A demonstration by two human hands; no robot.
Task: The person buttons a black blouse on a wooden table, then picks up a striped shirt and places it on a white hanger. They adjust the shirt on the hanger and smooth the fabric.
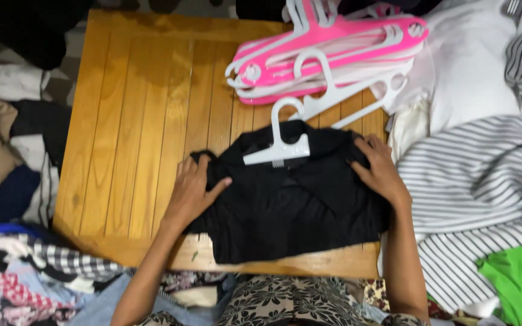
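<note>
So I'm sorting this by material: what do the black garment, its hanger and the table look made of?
Black garment: soft matte fabric, creased under both hands.
White hanger: likely plastic, smooth moulded shape.
Table: wood, visible grain and slat joints, slightly glossy, probably varnished.

Both hands (pixel 191 190) (pixel 379 169) flat on black garment (pixel 291 205), white hanger (pixel 279 148) inside

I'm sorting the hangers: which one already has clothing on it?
The white plastic hanger nearest the person, threaded into the black garment between the left hand and right hand. The other pink and white plastic hangers lie bare, stacked behind.
</note>
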